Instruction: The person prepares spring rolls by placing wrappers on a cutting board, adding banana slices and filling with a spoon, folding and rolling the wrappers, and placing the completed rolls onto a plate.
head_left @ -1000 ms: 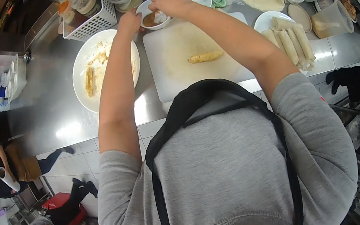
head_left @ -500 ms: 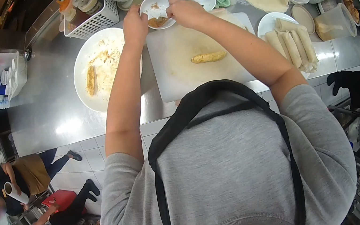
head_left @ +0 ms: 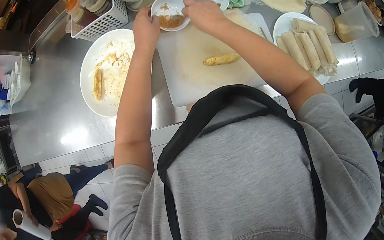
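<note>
— Head view: where to find the left hand [head_left: 146, 28]?
— At the left rim of the small white bowl [head_left: 176, 4], fingers clamped on it.
— And the right hand [head_left: 205, 14]?
— Gripping the opposite rim, fingertips partly hidden. Brown powder [head_left: 170, 21] inside, gathered toward the near side.
— Where, exactly, that bowl?
— Just beyond the white cutting board [head_left: 177, 86], between both hands.
— On the board?
— A thin round wrapper [head_left: 232, 73], with a yellow banana piece [head_left: 221, 59] lying across.
— Left and right of it?
— Left, a large plate [head_left: 87, 62] with another piece [head_left: 97, 84]; right, a plate [head_left: 278, 29] of pale rolls [head_left: 313, 47].
</note>
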Motion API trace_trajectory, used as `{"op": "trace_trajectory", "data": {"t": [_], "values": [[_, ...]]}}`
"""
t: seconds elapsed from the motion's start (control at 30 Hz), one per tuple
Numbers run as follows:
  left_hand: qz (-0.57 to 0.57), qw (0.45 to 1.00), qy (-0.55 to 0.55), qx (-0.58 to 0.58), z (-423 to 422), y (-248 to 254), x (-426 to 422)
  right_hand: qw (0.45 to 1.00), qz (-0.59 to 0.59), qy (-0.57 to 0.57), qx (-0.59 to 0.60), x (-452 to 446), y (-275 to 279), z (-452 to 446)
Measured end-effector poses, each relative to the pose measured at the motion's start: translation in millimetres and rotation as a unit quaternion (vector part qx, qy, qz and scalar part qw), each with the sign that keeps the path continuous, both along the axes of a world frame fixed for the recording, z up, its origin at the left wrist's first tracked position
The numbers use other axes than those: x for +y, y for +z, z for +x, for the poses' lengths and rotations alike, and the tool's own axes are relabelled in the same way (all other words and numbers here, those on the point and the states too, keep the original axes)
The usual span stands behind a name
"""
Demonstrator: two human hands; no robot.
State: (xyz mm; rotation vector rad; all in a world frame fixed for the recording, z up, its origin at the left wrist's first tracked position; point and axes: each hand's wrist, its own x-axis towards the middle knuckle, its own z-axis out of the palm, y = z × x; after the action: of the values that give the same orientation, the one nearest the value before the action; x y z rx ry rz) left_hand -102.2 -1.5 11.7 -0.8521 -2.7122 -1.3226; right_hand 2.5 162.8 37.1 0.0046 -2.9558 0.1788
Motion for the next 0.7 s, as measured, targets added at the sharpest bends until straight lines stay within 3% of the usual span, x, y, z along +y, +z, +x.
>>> {"op": "trace_trajectory", "data": {"t": [0.03, 0.1, 0.2, 0.63, 0.7], "values": [[0.008, 1.0, -0.001, 0.016, -1, -4, 0, 1.0, 0.001, 0.001, 0.001, -2, -2, -2], [0.029, 1.0, 0.003, 0.007, 3, -8, -1, 0.991, -0.132, -0.021, -0.025, -9, -7, -4], [0.047, 0.998, 0.013, -0.036, 14, 0, -2, 0.984, -0.178, -0.031, 0.007, -9, -14, -9], [-0.005, 0.951, 0.011, -0.309, -17, -2, -5, 0.972, -0.232, -0.034, 0.028, 30, 5, 31], [-0.015, 0.958, -0.011, -0.285, -13, -4, -9, 0.974, -0.225, 0.003, 0.036, 40, 13, 59]]}}
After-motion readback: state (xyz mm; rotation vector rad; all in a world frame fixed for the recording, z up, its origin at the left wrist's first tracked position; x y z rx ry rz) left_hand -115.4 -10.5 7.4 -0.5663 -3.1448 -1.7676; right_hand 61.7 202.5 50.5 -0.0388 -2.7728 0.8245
